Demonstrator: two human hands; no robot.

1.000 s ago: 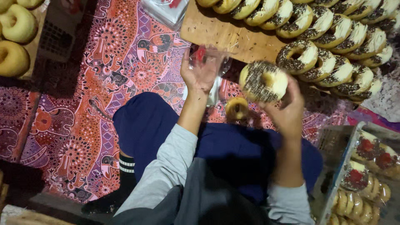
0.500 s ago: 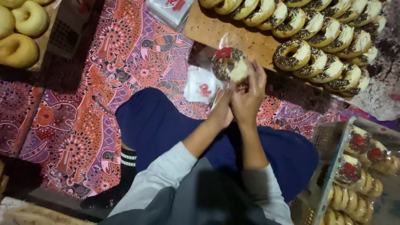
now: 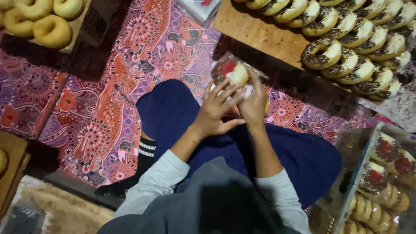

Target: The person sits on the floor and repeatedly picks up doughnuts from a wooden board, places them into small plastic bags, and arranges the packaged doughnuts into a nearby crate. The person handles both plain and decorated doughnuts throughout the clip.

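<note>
Patterned red and purple cloth [image 3: 104,108] covers the floor where the person sits cross-legged. Head view: the left hand [image 3: 215,110] and right hand [image 3: 253,102] meet above the lap, fingers closed around a doughnut in a clear bag [image 3: 234,73]. Bagging looks nearly finished for this one. Many sprinkled doughnuts [image 3: 346,47] wait unwrapped on the wooden board [image 3: 255,30]; wrapped ones fill a crate [image 3: 353,182] on the right.
</note>
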